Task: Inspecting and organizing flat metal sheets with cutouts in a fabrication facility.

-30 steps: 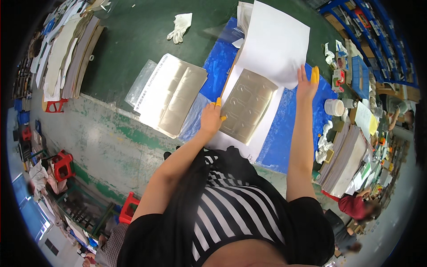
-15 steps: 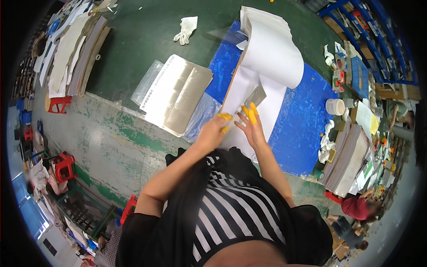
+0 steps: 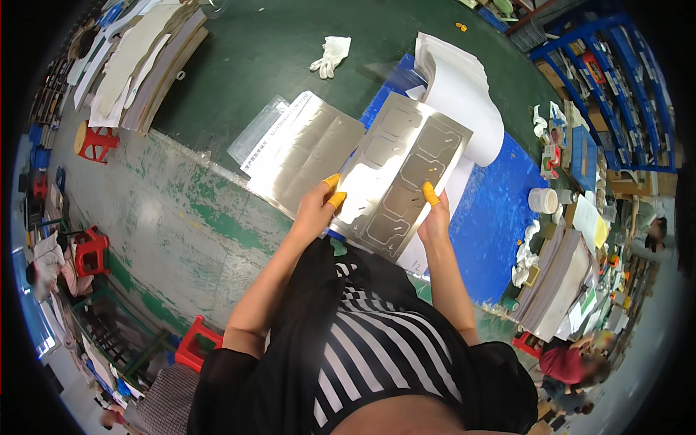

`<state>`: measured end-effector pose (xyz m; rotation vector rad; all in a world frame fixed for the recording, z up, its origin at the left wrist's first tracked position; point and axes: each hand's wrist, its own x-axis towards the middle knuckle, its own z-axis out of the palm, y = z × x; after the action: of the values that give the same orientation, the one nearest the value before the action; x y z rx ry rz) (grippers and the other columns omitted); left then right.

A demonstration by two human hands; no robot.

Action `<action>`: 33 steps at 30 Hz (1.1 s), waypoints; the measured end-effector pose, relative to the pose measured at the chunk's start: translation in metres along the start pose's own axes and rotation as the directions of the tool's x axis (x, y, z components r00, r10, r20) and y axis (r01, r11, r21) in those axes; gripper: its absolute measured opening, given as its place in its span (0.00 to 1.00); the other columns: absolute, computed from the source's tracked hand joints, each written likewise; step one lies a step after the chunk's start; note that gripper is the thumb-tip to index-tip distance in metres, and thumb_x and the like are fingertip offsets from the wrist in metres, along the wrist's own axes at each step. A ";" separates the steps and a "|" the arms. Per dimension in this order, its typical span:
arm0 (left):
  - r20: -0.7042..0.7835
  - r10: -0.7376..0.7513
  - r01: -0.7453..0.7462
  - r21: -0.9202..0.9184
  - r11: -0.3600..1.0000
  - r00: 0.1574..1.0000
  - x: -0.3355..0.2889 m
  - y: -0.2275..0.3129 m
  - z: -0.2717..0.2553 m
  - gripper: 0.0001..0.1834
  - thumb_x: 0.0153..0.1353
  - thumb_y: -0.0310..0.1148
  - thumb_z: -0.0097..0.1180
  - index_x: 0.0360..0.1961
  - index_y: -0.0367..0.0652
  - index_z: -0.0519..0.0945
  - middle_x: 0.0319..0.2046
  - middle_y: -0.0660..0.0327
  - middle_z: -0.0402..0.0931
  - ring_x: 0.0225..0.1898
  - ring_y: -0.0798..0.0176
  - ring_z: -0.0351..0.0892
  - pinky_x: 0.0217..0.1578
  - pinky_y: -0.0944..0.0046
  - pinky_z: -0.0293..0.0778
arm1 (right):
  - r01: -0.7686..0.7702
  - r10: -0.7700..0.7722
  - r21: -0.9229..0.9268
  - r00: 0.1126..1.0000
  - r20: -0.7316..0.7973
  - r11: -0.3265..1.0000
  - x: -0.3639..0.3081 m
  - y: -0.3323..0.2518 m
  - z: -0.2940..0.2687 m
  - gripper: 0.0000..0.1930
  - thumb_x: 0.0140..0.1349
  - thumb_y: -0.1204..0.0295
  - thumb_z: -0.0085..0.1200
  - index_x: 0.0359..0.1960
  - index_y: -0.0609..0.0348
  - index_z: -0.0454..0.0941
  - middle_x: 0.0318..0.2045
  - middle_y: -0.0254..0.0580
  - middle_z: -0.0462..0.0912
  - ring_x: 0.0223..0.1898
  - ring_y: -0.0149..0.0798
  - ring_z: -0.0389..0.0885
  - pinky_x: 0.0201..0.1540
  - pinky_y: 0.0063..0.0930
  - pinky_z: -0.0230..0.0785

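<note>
A thin silver metal sheet [image 3: 395, 148] with rows of outlined rounded shapes is held up in front of me. Yellow covers sit on some of my fingertips. My left hand [image 3: 315, 212] grips the sheet's left edge, and my right hand [image 3: 435, 221] closes on its right edge with the thumb over the face. Beneath and to the left, a similar metal sheet [image 3: 319, 145] lies on the table with a printed paper strip along its left side. White paper [image 3: 464, 101], its far part curled back, lies partly hidden behind the held sheet.
A blue mat [image 3: 489, 217] covers the table's right side. A white glove [image 3: 332, 56] lies at the far side. Board stacks stand at the left [image 3: 156, 65] and right [image 3: 558, 275]. A white tub [image 3: 542, 200] sits by the mat's right edge. Red stools [image 3: 92, 250] stand left.
Earlier my hands were close together over the white paper, with a small silvery patch beyond them. Now they are farther apart, holding the broad metal sheet face up. The view has shifted slightly.
</note>
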<state>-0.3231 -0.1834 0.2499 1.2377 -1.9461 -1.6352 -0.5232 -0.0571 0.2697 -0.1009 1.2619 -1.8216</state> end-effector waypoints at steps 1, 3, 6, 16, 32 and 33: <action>0.043 -0.091 0.095 -0.097 0.991 0.995 -0.003 0.005 -0.003 0.19 0.56 0.27 0.54 0.49 0.36 0.71 0.29 0.56 0.76 0.31 0.61 0.75 0.34 0.68 0.70 | -0.011 0.011 -0.008 1.000 -0.002 1.000 0.000 0.000 0.002 0.17 0.64 0.72 0.42 0.54 0.60 0.64 0.49 0.40 0.72 0.50 0.36 0.70 0.52 0.30 0.64; 0.093 -0.177 0.192 -0.191 0.963 0.980 -0.004 0.005 -0.006 0.20 0.56 0.27 0.54 0.50 0.36 0.70 0.26 0.59 0.76 0.28 0.67 0.74 0.31 0.71 0.69 | 0.027 -0.027 -0.068 1.000 -0.005 0.997 0.000 0.001 0.009 0.17 0.64 0.72 0.42 0.54 0.60 0.65 0.49 0.40 0.72 0.50 0.36 0.70 0.53 0.30 0.64; 0.029 -0.146 0.149 -0.233 0.961 0.989 -0.002 0.002 -0.013 0.21 0.56 0.27 0.55 0.52 0.37 0.70 0.31 0.62 0.76 0.31 0.73 0.72 0.32 0.72 0.69 | 0.055 -0.056 -0.097 0.998 -0.008 0.994 0.003 0.004 0.014 0.17 0.64 0.71 0.43 0.53 0.61 0.65 0.48 0.42 0.72 0.48 0.37 0.72 0.51 0.31 0.66; 0.155 -0.002 0.088 -0.550 0.831 0.988 0.004 0.025 -0.048 0.23 0.57 0.24 0.53 0.55 0.40 0.69 0.37 0.66 0.75 0.37 0.73 0.70 0.40 0.73 0.66 | -0.161 0.168 -0.190 0.986 0.022 0.968 0.014 0.007 -0.004 0.21 0.65 0.65 0.44 0.55 0.63 0.62 0.49 0.44 0.71 0.49 0.37 0.72 0.50 0.29 0.68; 0.434 0.366 -0.567 0.613 0.550 0.823 -0.018 0.108 -0.045 0.11 0.50 0.27 0.47 0.33 0.44 0.79 0.26 0.58 0.75 0.32 0.55 0.76 0.33 0.59 0.72 | 0.714 0.062 -0.629 0.675 0.735 -0.308 0.005 -0.037 0.049 0.21 0.46 0.76 0.57 0.46 0.55 0.74 0.34 0.42 0.78 0.40 0.44 0.76 0.42 0.35 0.70; 0.338 0.602 -0.658 0.602 0.452 0.723 -0.014 0.107 -0.044 0.10 0.48 0.27 0.51 0.33 0.43 0.79 0.29 0.58 0.76 0.38 0.54 0.75 0.37 0.60 0.72 | 0.733 0.015 -0.613 0.645 0.764 -0.295 0.004 -0.035 0.052 0.14 0.49 0.75 0.53 0.40 0.56 0.77 0.21 0.42 0.76 0.24 0.44 0.76 0.28 0.36 0.70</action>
<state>-0.3273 -0.2041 0.3644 0.4365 -2.7331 -0.5515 -0.5200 -0.0939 0.3207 -2.0958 2.0294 -0.4752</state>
